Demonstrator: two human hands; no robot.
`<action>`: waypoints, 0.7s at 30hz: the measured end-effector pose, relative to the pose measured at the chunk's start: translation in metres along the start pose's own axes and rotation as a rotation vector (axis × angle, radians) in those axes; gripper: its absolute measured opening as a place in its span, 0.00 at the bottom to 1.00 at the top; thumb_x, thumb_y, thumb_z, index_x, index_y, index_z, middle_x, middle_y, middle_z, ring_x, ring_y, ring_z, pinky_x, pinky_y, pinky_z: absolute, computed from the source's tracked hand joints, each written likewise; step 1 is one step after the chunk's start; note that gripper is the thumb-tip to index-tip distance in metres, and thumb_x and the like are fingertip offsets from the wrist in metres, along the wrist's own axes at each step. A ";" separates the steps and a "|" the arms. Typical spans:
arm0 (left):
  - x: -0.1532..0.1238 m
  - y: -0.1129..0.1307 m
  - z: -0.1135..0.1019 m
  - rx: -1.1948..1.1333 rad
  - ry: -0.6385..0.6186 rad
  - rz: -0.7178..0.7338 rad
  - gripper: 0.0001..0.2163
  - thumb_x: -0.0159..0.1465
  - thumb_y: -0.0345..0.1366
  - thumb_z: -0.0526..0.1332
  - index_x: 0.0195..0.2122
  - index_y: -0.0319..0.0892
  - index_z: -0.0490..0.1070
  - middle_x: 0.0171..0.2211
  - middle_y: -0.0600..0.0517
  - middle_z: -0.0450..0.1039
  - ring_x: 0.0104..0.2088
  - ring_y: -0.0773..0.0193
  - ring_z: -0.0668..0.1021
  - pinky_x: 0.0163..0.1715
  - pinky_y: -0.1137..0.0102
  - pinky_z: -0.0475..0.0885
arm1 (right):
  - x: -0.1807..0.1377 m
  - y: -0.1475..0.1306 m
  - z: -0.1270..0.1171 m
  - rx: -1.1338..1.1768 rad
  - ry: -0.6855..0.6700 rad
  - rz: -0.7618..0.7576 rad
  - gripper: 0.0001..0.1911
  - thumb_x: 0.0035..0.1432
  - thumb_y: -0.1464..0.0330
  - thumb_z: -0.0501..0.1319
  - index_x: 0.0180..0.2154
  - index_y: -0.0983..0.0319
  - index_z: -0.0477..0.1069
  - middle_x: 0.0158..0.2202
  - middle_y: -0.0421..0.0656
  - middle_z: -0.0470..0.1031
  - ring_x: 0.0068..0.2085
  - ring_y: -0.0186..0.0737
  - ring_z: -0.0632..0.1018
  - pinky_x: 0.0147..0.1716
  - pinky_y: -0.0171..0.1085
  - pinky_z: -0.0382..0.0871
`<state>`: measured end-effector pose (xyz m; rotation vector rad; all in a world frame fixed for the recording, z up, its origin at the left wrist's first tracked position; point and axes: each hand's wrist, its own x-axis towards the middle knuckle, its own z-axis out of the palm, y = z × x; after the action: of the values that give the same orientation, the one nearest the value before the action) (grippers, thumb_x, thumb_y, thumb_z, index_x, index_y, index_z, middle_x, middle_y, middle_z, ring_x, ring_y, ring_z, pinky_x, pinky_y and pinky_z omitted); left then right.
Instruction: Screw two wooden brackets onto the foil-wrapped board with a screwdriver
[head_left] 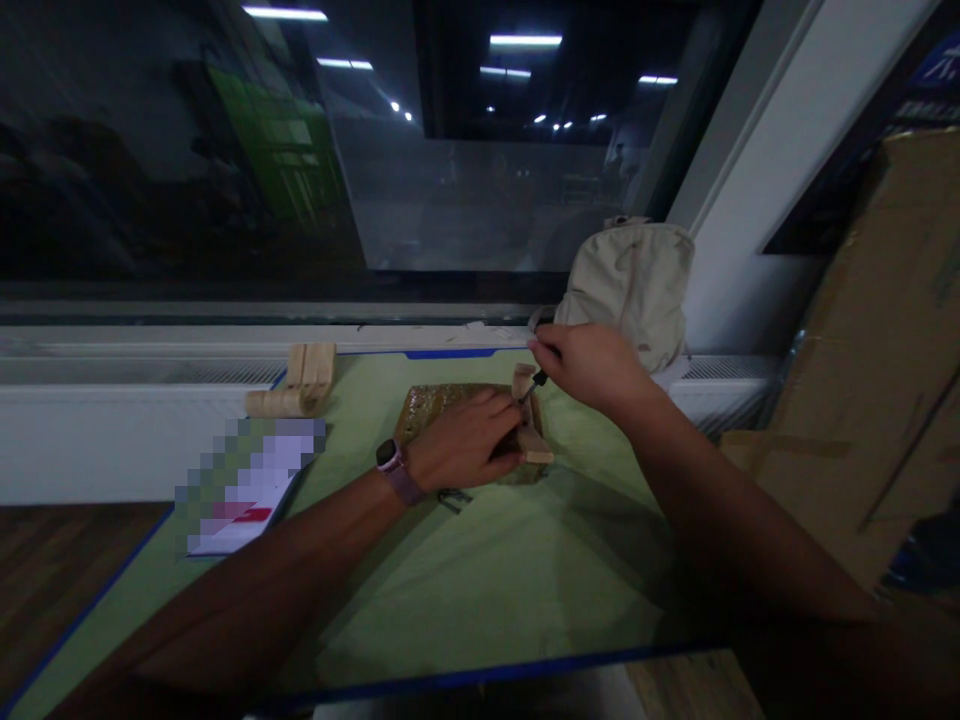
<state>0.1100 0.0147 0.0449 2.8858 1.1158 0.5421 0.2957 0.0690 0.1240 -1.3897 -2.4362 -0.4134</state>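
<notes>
My left hand [469,440], with a pink watch on the wrist, lies closed over a brown wooden board [435,402] and a light wooden piece [534,448] standing on it. My right hand [589,365] is closed on a small dark tool [534,384], whose tip touches the wooden piece just above my left fingers. Both rest on a green mat [480,580] with a blue border.
A pale wooden assembly [300,382] sits at the mat's back left, with a blurred paper [251,490] in front of it. A beige backpack [634,285] leans by the window sill. Cardboard boxes [877,350] stand at the right. A small dark object [454,497] lies below my left hand.
</notes>
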 end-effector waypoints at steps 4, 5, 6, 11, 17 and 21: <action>0.000 0.000 -0.001 0.005 -0.008 0.007 0.14 0.68 0.46 0.55 0.44 0.39 0.67 0.43 0.44 0.68 0.45 0.53 0.70 0.49 0.57 0.68 | 0.000 0.006 0.004 0.129 -0.045 -0.059 0.12 0.66 0.62 0.53 0.41 0.63 0.71 0.35 0.51 0.77 0.34 0.49 0.75 0.31 0.40 0.59; 0.000 0.000 -0.002 -0.001 -0.006 0.010 0.14 0.68 0.45 0.56 0.43 0.39 0.67 0.43 0.44 0.68 0.45 0.53 0.70 0.49 0.57 0.68 | 0.000 0.009 0.005 0.193 -0.046 -0.090 0.11 0.64 0.63 0.56 0.42 0.63 0.69 0.36 0.51 0.76 0.36 0.48 0.74 0.33 0.40 0.60; 0.000 0.000 -0.002 -0.006 -0.004 0.014 0.13 0.68 0.45 0.56 0.44 0.38 0.67 0.43 0.44 0.69 0.46 0.53 0.70 0.49 0.58 0.68 | 0.000 0.013 0.006 0.267 -0.049 -0.136 0.10 0.62 0.64 0.58 0.43 0.63 0.67 0.38 0.50 0.75 0.37 0.47 0.74 0.35 0.40 0.62; 0.000 0.001 -0.003 -0.001 -0.012 0.009 0.12 0.67 0.43 0.58 0.45 0.39 0.67 0.44 0.44 0.69 0.46 0.53 0.70 0.50 0.57 0.68 | 0.004 0.025 0.010 0.596 -0.083 -0.386 0.06 0.57 0.72 0.57 0.38 0.60 0.63 0.40 0.46 0.71 0.40 0.42 0.71 0.39 0.37 0.65; 0.000 0.001 -0.003 -0.003 -0.021 -0.015 0.12 0.68 0.44 0.57 0.44 0.40 0.67 0.43 0.45 0.68 0.46 0.52 0.70 0.47 0.58 0.68 | 0.008 0.017 0.022 0.611 0.028 -0.273 0.09 0.59 0.68 0.62 0.42 0.60 0.68 0.35 0.42 0.75 0.35 0.40 0.73 0.34 0.35 0.61; 0.000 0.001 -0.003 -0.008 -0.015 -0.005 0.13 0.68 0.46 0.56 0.44 0.40 0.67 0.43 0.45 0.68 0.46 0.53 0.70 0.48 0.59 0.68 | 0.007 0.005 0.024 0.293 0.105 -0.090 0.11 0.64 0.59 0.60 0.38 0.61 0.73 0.32 0.45 0.78 0.33 0.44 0.75 0.31 0.37 0.56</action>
<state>0.1099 0.0134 0.0475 2.8744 1.1162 0.5232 0.2936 0.0857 0.1054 -1.1112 -2.3657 -0.1362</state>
